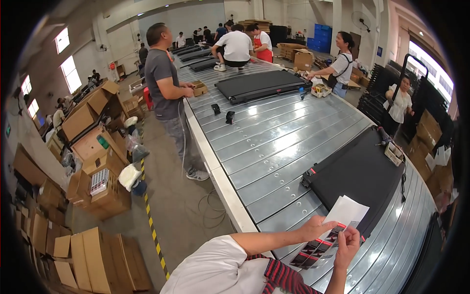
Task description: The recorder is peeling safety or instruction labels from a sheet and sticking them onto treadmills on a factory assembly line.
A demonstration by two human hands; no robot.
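A sheet of red-and-black labels (313, 251) with white backing paper (348, 209) is held up above the metal table. My left hand (317, 228) grips the sheet's upper part, thumb on top. At its right edge, my right hand (348, 245) pinches with thumb and fingertips at a label. Whether that label has come off the backing cannot be made out. Beyond the sheet, a black flat panel (355, 171) with red-marked corner pieces lies on the metal slatted table (264, 169).
A small parts box (393, 154) sits on the panel's far right corner. Two small black parts (229, 117) and another black panel (262, 85) lie farther along the table. Co-workers stand at both sides. Cardboard boxes (93, 259) fill the left floor beside a striped line.
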